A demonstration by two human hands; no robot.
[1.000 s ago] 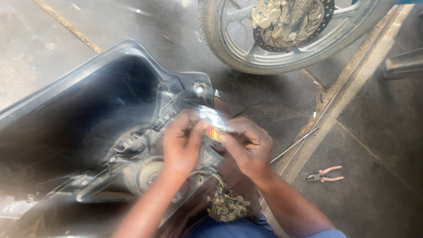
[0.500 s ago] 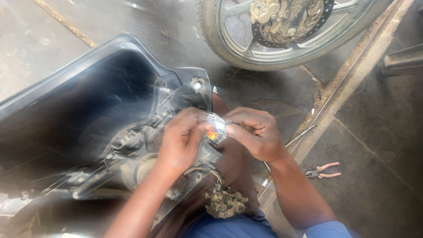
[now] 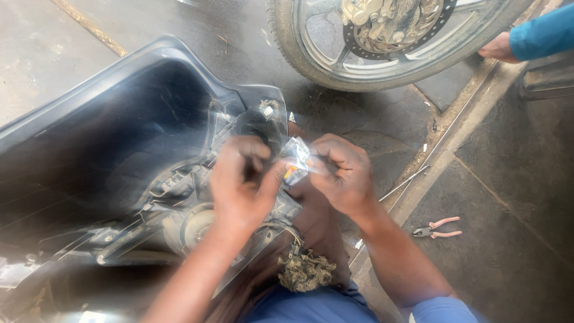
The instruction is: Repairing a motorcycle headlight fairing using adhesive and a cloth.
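My left hand [image 3: 239, 182] and my right hand [image 3: 341, 173] pinch a small clear plastic packet [image 3: 296, 160] between them, with a small orange part inside it. They hover over the inner side of a black motorcycle headlight cowl [image 3: 119, 149], which rests on my lap with its lamp housing and brackets facing up. A cluster of dirty wire connectors [image 3: 305, 270] hangs below the cowl near my blue clothing.
A motorcycle wheel with disc brake [image 3: 382, 36] stands on the concrete floor ahead. Another person's hand in a blue sleeve [image 3: 526, 39] touches the tyre at the upper right. Pink-handled pliers [image 3: 436, 228] and a thin metal rod [image 3: 403, 182] lie on the floor to the right.
My hands have shifted slightly up and right with the packet, and the packet is pulled more between the fingers. A blue-sleeved hand has come into view by the wheel.
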